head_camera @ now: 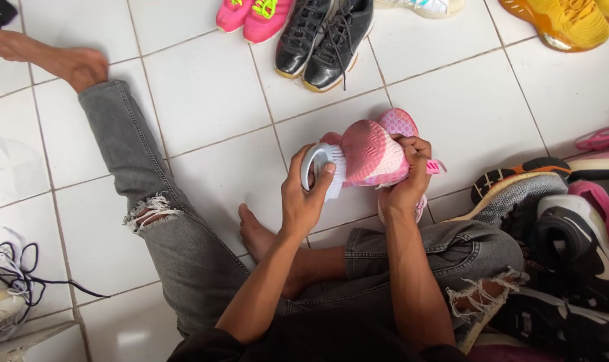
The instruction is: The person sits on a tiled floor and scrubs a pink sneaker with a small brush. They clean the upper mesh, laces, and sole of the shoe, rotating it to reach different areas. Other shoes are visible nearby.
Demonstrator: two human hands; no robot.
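Sitting on a white tiled floor, legs in torn grey jeans, bare feet showing.

Holding up a pink knit sneaker with a pale pink sole in the air, above the floor, just in front of the knees. Gripping that shoe with the right hand, fingers curled tight around its far side, thumb and fingertips pressing into the pink cloth.

Holding a small white scrub brush with a grey loop handle in the left hand. Wrapping the fingers fully around the brush, thumb lying along its back. Pressing the white bristles against the near end of the pink shoe, touching it.

Lying all around on the tiles: a pair of black leather sneakers with black laces at the top middle, a pair of bright pink shoes with green laces just beside them, a yellow knit shoe in the top right corner. Piling up on the right, near the knee: a grey and orange running shoe, a black and white sneaker, more pink shoes. Resting at the bottom left, well apart from the hands: a whitish shoe with loose black laces.
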